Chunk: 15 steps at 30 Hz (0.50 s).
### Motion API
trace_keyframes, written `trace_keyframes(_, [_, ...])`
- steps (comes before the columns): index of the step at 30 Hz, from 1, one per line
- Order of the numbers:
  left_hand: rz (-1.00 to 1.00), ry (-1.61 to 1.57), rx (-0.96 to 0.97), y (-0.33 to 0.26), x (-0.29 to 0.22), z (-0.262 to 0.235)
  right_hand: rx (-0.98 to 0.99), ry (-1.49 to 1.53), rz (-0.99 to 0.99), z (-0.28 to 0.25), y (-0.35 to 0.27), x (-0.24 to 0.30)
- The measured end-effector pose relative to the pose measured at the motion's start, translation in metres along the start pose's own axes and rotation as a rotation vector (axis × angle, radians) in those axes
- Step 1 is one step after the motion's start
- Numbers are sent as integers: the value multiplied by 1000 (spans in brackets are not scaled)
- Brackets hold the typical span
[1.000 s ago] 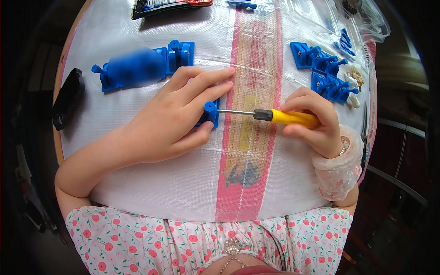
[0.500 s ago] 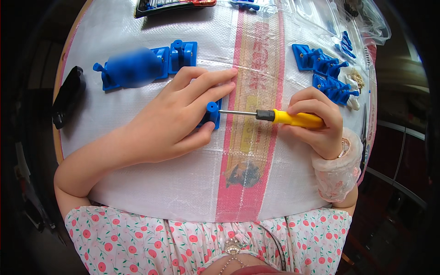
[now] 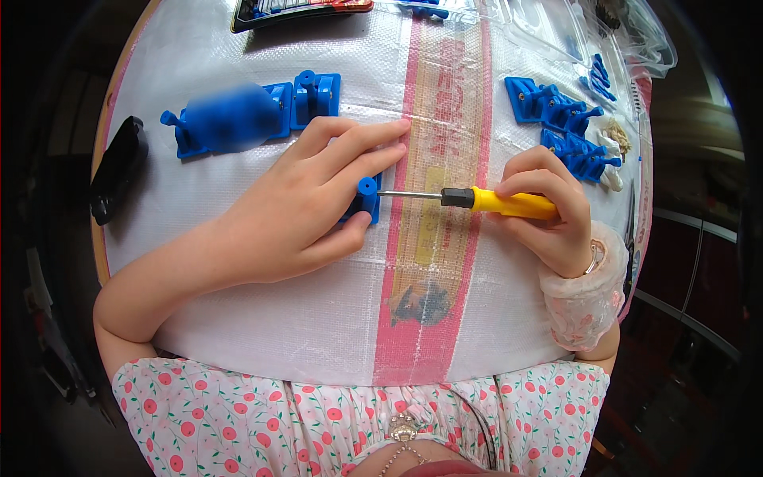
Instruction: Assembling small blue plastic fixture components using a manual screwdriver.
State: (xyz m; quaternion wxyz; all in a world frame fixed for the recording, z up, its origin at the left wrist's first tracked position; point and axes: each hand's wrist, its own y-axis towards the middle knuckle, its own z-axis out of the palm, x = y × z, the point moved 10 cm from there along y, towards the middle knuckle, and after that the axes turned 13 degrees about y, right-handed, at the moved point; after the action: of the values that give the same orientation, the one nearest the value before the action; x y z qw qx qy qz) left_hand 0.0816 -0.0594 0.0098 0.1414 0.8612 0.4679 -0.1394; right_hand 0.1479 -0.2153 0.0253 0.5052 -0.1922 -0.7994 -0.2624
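Observation:
My left hand [image 3: 314,191] lies over a small blue plastic bracket [image 3: 366,189] and pins it to the table, thumb below it and fingers above. The bracket's round post sticks up between thumb and fingers; much of its base is hidden under the hand. In my right hand [image 3: 556,207] is a screwdriver [image 3: 486,200] with a yellow handle and black collar, gripped by the fingertips. Its metal shaft lies level, pointing left, and the tip meets the right side of the bracket by the post. Any screw there is hidden.
Similar blue brackets [image 3: 316,95] stand in a row at the far left, part of it blurred. More blue brackets [image 3: 568,119] cluster at the right. A black object [image 3: 119,171] lies by the left edge. Clear plastic trays [image 3: 544,28] and a black tray [image 3: 302,12] are at the back.
The screwdriver's collar and handle look turned a little, and the tool has shifted slightly left with my right hand. My left hand keeps its place on the bracket.

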Motion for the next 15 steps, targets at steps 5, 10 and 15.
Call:
trace_keyframes(5, [-7, -3, 5, 0, 1, -1, 33, 65, 127, -1, -1, -7])
trace_keyframes(10, [-8, -8, 7, -1, 1, -1, 69, 93, 112, 3, 0, -6])
trace_keyframes(15, [-4, -3, 5, 0, 1, 0, 3, 75, 51, 3, -1, -4])
